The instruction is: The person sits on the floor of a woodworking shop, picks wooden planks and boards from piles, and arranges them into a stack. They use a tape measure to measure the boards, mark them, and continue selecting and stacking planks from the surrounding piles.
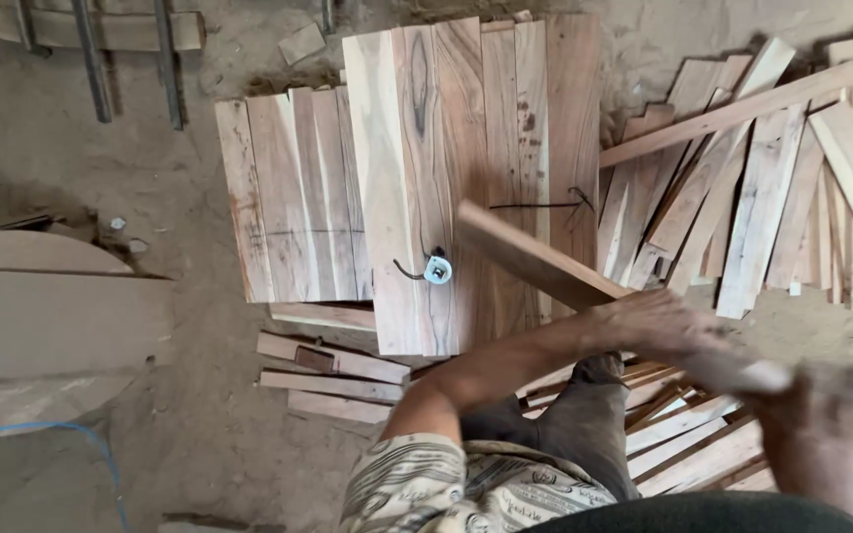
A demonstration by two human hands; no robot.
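Plank point(530, 259) in left hand point(659, 321), right hand point(831, 434) blurred, fingers indistinct

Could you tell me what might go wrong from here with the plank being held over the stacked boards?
The plank, held by the left hand and the blurred right hand, juts over the board stack. Its end could knock the small tape measure lying there. The loose offcuts around the person's legs could trip or shift underfoot. The right-hand grip is too blurred to judge, so the plank may slip.
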